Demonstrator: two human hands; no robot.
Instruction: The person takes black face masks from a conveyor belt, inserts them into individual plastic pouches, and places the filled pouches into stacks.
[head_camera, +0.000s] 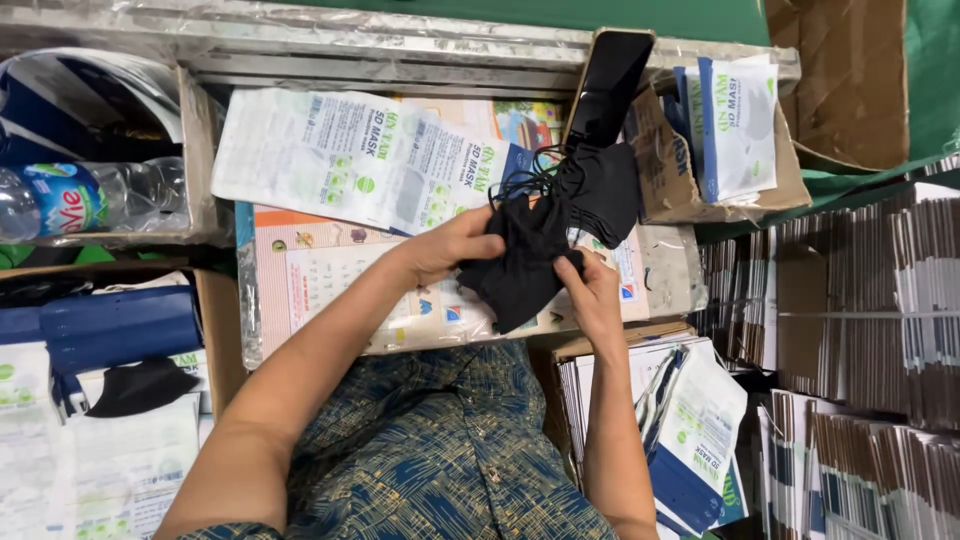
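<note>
1. Room is tight: the work surface (300, 290), covered by a printed sheet, is hemmed by a cardboard box wall (200, 150) on the left, a metal ledge (400, 50) at the far edge, and stacks of flat cartons (860, 310) on the right.
2. Printed mask pouches (350, 160) lie across the far part of the surface, just beyond the hands.
3. Open cardboard box (700, 190) at far right holds more pouches upright; a dark phone (608, 85) leans against its near corner.
4. Left hand (450, 250) is closed on the upper left edge of a bundle of black face masks (525, 265), fingers curled over the cloth.
5. Right hand (592, 295) pinches the bundle's lower right side, thumb on top, fingers beneath.
6. Bundle sits between both hands, above the middle of the surface; its ear loops trail up toward a second pile of black masks (605, 190) just beyond.
7. Plastic water bottle (90, 200) lies in the left box, well apart.
</note>
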